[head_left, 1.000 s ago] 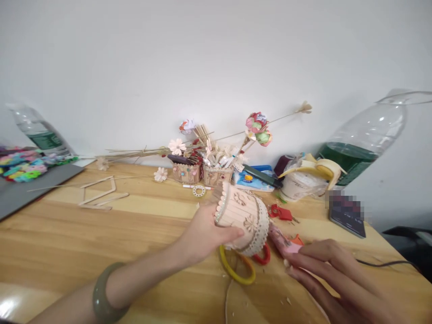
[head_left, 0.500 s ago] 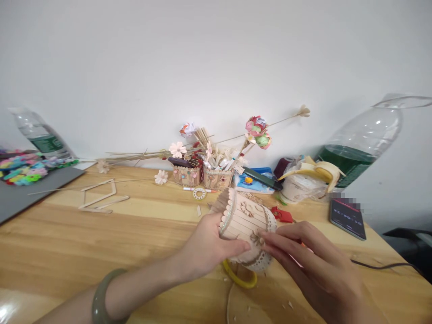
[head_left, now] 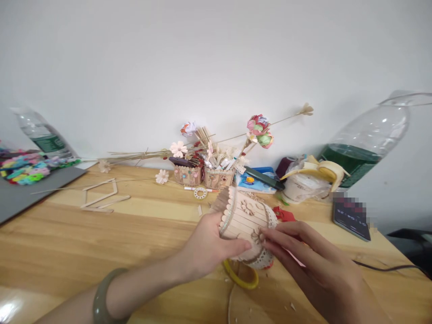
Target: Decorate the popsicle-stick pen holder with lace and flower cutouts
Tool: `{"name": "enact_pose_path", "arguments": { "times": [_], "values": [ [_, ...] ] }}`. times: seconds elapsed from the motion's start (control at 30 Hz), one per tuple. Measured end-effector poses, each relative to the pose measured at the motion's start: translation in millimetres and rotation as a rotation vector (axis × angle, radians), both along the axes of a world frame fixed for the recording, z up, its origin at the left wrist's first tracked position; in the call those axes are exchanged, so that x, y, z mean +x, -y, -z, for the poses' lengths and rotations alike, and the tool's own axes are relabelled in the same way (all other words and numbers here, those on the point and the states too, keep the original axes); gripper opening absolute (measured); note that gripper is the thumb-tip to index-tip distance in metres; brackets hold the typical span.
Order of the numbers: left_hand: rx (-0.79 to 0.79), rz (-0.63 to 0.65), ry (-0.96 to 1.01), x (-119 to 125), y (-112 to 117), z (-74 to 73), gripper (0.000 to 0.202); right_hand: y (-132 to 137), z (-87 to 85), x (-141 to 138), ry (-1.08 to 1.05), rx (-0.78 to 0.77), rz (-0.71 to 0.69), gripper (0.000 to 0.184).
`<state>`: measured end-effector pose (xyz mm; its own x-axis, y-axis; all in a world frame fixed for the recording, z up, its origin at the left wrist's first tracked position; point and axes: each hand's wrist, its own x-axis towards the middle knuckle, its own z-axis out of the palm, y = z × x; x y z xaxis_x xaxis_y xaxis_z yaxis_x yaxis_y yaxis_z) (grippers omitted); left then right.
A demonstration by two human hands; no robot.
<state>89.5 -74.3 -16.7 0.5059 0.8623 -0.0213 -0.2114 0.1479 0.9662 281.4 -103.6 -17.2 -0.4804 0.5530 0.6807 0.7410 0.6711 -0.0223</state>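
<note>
L hand [head_left: 211, 243] wrapped round the wood cup [head_left: 240, 227], thumb across its side; cup's tilted mid-scene, scalloped end left, lace [head_left: 272, 219] right. And here's the R hand [head_left: 313, 258], fingertips bunched narrow at 1 small flower [head_left: 255, 236] near the lace; can't tell if they're pinching it. Step in hand's prob. fixing/adjusting that flower. Next move calls for steady L hold, light R touch. Yellow ring [head_left: 241, 280] on the near side.

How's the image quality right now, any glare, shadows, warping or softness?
Head view: white glare at the lower-left of the table; head view: soft shadow on it below the cup, whose fine detail looks soft; head view: the right bottle leans, apparently wide-angle stretch; head view: pixelated blocks over the phone's top.
</note>
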Motion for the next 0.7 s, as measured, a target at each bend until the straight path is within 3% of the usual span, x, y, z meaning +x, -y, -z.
{"name": "enact_pose_path", "arguments": {
  "times": [0.27, 0.47, 0.7],
  "values": [
    [0.014, -0.021, 0.011, -1.1, 0.3, 2.8, 0.036, 9.1, -4.7, 1.6, -0.074, 0.098, 0.043, 0.016],
    [0.041, -0.033, 0.017, -1.6, 1.5, 3.0, 0.034, 18.5, 6.2, 8.9, 0.053, 0.122, 0.001, 0.030],
    [0.023, -0.025, 0.056, -0.8, 2.4, 1.8, 0.035, 19.2, 11.0, 7.2, 0.136, 0.147, 0.022, 0.033]
  ]
}}
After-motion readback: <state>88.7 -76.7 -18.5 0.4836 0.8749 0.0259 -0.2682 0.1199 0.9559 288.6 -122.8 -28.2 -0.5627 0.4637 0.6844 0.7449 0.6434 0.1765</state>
